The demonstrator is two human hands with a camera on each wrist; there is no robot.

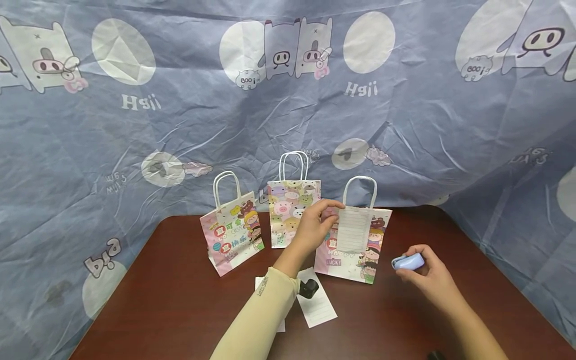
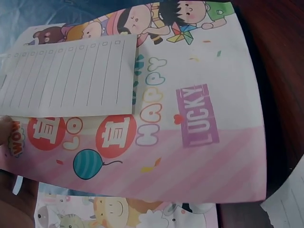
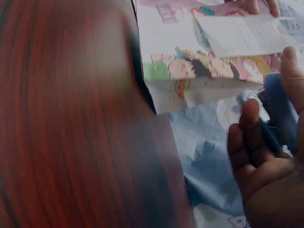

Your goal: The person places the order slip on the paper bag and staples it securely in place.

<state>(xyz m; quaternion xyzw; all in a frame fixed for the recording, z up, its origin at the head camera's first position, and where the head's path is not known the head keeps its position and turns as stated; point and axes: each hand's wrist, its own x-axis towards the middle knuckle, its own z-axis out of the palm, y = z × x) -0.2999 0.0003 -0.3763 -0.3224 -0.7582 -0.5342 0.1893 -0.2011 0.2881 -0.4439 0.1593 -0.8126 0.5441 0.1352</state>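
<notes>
My left hand point(image 1: 317, 225) grips the top left edge of a paper gift bag point(image 1: 333, 265) with cartoon children and a white twisted handle. Against the bag's front lies a lined note slip point(image 1: 353, 231), its upper edge near the bag's top, right beside my left fingertips. In the left wrist view, the thumb point(image 2: 4, 129) lies on the bag's front just below the slip point(image 2: 71, 78), with fingers behind the bag. To the right of the bag, my right hand point(image 1: 427, 275) holds a small light-blue stapler point(image 1: 409, 262) between thumb and fingers, apart from the bag.
An animal-print gift bag point(image 1: 283, 212) stands behind my left hand, and another cartoon gift bag point(image 1: 234, 235) stands tilted at the left. Lined slips point(image 1: 317, 305) lie on the dark red table point(image 1: 180, 300) near my left forearm, which partly hides them. A blue patterned cloth point(image 1: 180, 125) hangs behind.
</notes>
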